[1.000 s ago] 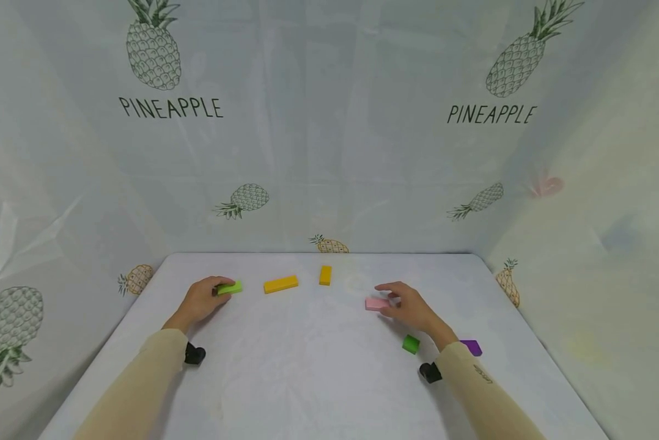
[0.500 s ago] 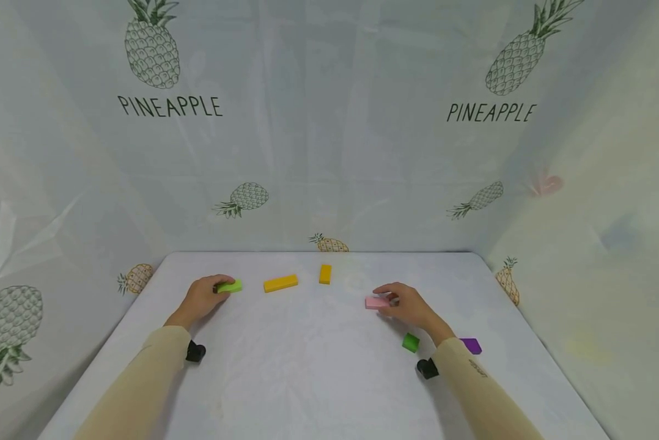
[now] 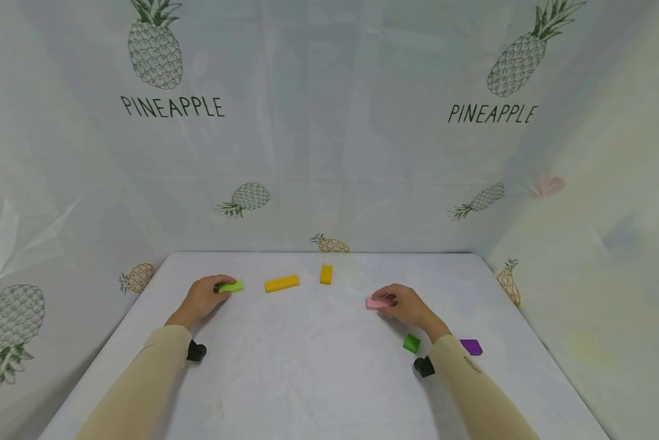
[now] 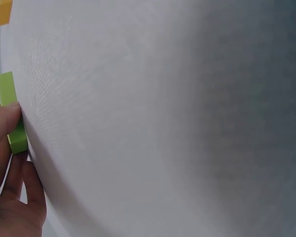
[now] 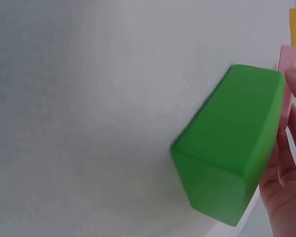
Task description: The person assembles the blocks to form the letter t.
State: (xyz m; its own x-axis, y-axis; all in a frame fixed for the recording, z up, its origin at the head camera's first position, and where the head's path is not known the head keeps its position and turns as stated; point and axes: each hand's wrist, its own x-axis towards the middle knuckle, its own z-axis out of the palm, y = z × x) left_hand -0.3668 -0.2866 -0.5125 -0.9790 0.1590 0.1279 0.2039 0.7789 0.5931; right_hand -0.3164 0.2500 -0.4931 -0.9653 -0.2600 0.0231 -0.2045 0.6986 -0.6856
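Overhead, from the head view, the counter [image 3: 307,373] runs back to a straight edge against a hanging sheet [image 3: 329,140], its sides slanting outward towards the viewer. The left hand [image 3: 202,297], near the left edge, pinches a lime block [image 3: 234,286] between thumb and fingers. The right hand [image 3: 409,304], farther from its own edge, has thumb and fingers closed on a pink block [image 3: 375,303]. Between them lies a wide white stretch of counter, with the long yellow block [image 3: 282,283] and short yellow block [image 3: 326,274] towards the back edge. Tighter room surrounds the right forearm: the green block [image 3: 411,343] sits just inside it, the purple block [image 3: 471,347] at its outer side, partly covered by the sleeve [image 3: 461,373]. The sheet is thin, creased and printed with pineapples.

From the left wrist, the lime block is a slim, flat-faced bar, thumb on its broad side and fingertips beneath. The counter shows a fine weave.

From the right wrist, the green block looms closest, smooth and matte with softened corners, hiding part of the pink block. The thumb presses the pink block's side, fingers curving below it.
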